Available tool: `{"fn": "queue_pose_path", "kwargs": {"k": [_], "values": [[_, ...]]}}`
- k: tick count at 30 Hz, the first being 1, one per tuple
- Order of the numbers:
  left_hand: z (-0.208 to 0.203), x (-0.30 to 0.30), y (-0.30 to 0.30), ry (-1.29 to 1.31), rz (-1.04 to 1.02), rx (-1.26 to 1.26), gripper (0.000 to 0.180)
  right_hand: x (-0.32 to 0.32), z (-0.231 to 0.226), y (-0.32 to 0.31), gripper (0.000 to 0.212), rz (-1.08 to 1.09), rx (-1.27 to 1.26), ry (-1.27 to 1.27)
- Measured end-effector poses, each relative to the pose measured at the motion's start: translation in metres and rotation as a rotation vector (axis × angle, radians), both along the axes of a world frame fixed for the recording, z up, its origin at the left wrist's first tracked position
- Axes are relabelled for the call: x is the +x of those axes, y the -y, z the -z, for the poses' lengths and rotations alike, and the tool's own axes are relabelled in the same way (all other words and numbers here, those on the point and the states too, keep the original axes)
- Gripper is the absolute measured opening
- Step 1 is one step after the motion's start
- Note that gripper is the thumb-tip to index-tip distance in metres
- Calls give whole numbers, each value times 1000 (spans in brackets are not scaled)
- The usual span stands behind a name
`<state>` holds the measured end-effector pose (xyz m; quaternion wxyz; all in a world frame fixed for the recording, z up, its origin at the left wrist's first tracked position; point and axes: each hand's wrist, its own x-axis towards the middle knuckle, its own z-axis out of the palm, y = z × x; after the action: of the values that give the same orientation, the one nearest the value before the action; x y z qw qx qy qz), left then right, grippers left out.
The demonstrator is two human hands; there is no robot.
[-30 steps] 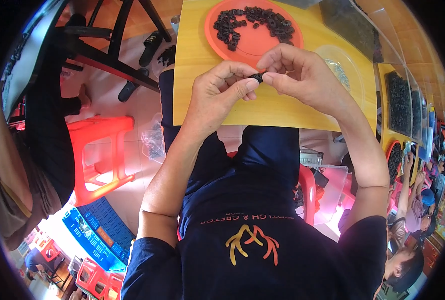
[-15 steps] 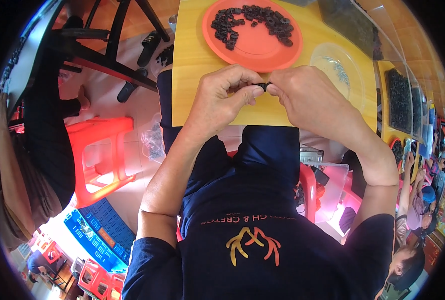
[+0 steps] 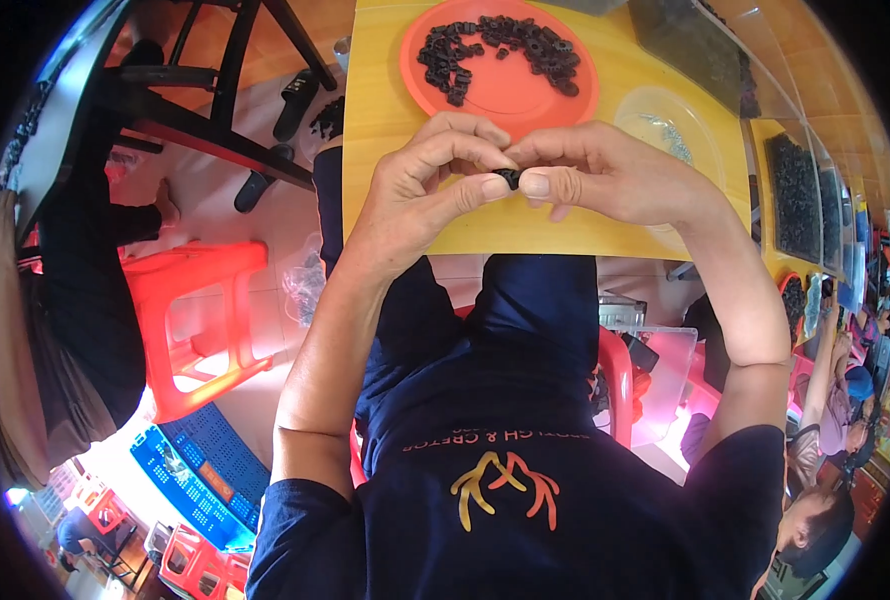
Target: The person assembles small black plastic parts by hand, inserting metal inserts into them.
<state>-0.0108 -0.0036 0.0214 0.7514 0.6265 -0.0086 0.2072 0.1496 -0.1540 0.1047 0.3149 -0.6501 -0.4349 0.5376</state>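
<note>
A small black part point(image 3: 508, 178) is pinched between both my hands, just above the near part of the yellow table. My left hand point(image 3: 427, 180) grips it from the left with thumb and forefinger. From the right, my right hand point(image 3: 605, 175) holds the same part between thumb and fingertips. Its exact kind is too small to make out. Beyond my hands lies a round orange-red plate point(image 3: 495, 85), with several loose black parts point(image 3: 550, 55) heaped in an arc along its far side. A clear round dish point(image 3: 700, 125) with small silvery pieces point(image 3: 667, 138) sits beyond my right hand.
Clear bins of black parts point(image 3: 797, 195) line the right side of the yellow table point(image 3: 375, 210). A red plastic stool point(image 3: 195, 320) and a blue crate point(image 3: 200, 475) stand on the floor to the left. Other people sit at the left and far right.
My right hand has rolled so its thumb now faces me, and the black part has turned and shifted slightly left. Both hands still hold it.
</note>
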Motion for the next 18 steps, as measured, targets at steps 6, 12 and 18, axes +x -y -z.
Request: {"fn": "queue_pose_path", "kwargs": {"k": [6, 12, 18], "values": [[-10, 2, 7, 73, -111, 147, 26, -9, 17, 4, 48, 145, 130, -490], [-18, 8, 9, 67, -284, 574, 31, -10, 35, 2, 46, 287, 152, -862], [-25, 12, 9, 70, -281, 668, 31, -15, 36, 2, 41, 356, 227, -933]]}}
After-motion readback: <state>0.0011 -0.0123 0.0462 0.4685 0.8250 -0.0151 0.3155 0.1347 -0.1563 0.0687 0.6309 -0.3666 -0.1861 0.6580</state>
